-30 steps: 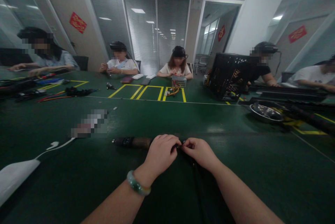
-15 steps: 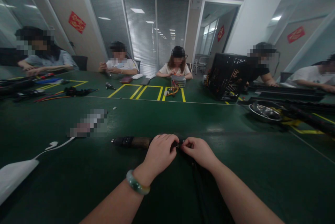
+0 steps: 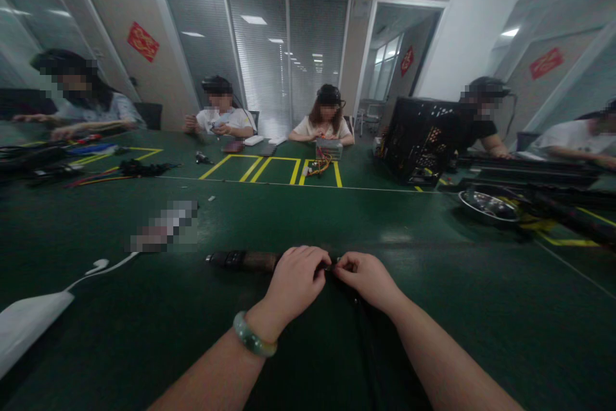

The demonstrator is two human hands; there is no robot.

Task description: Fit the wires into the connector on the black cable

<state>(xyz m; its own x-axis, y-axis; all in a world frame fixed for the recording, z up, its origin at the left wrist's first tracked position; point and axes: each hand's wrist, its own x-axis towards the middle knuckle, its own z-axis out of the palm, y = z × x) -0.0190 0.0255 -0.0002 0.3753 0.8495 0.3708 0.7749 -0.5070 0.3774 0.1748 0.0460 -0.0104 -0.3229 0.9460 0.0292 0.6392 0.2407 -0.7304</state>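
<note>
My left hand (image 3: pixel 294 283), with a green bangle on its wrist, is curled over the end of a dark cylindrical tool with a brown middle (image 3: pixel 243 261) that lies on the green table (image 3: pixel 433 308). My right hand (image 3: pixel 366 277) pinches a small dark part right beside the left thumb. A black cable (image 3: pixel 362 334) runs from under the hands toward me. What the fingers pinch is too small to name.
A white earphone and its cable (image 3: pixel 99 266) and a white pouch (image 3: pixel 29 321) lie at the left. A metal bowl (image 3: pixel 487 204) and a black crate (image 3: pixel 418 138) stand at the right. Several people sit around the far side of the table.
</note>
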